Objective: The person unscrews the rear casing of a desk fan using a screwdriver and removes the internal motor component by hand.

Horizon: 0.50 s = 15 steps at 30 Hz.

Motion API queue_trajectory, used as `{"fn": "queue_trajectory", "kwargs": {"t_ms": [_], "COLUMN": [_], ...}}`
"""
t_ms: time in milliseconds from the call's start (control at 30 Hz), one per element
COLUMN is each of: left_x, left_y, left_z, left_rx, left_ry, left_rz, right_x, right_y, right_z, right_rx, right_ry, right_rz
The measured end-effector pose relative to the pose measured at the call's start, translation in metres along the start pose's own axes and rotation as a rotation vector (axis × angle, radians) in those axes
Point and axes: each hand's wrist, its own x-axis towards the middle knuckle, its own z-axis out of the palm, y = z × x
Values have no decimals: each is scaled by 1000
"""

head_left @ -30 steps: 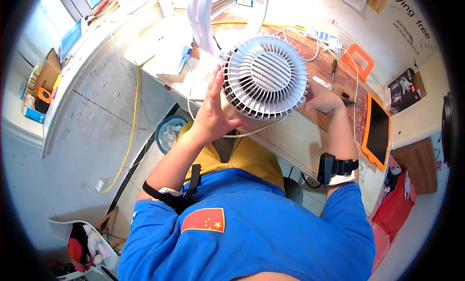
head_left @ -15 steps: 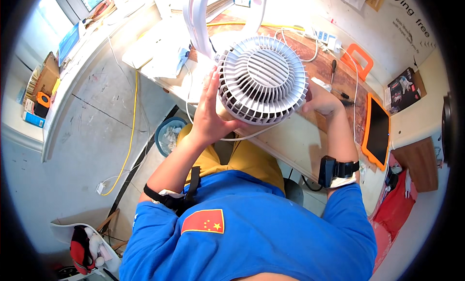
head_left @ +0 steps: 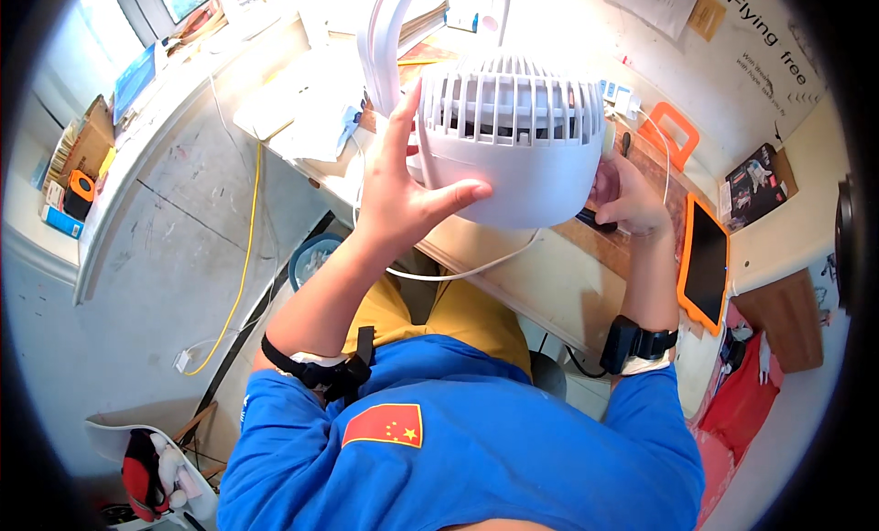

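A white electric fan (head_left: 517, 178) hangs over the desk's near edge, its slatted grille tilted up and away and its smooth rounded housing toward me. My left hand (head_left: 398, 183) grips its left side, fingers up along the grille edge and thumb across the housing. At the right side, my right hand (head_left: 632, 197) has curled fingers by the pivot, partly hidden by the fan. A dark object (head_left: 595, 221) shows just below those fingers; I cannot tell whether it is held or lying on the desk. The fan's white loop stand (head_left: 377, 46) rises behind, and its white cord (head_left: 467, 273) droops below.
An orange-framed tablet (head_left: 705, 265) and an orange handle-shaped piece (head_left: 673, 133) lie on the right of the desk. A power strip (head_left: 618, 98) is behind the fan. A blue bin (head_left: 316, 256) stands below, left of my knees. A yellow cable (head_left: 247, 265) hangs on the left.
The fan has turned: its round grille faced me before, and now the side of the housing does. My left thumb has come across the housing, and my right hand has shifted slightly right and down.
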Motion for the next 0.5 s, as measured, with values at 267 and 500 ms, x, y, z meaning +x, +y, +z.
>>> {"fn": "queue_trajectory", "kwargs": {"t_ms": [267,500], "left_x": [-27,-41], "left_y": [-10,-17], "left_z": [13,23], "left_rx": [362,454], "left_ry": [2,56], "left_rz": [209,320], "right_x": [8,15], "right_y": [31,60], "right_z": [-8,-10], "right_rx": [240,227], "right_ry": [-123,-39], "right_rz": [-89,18]}}
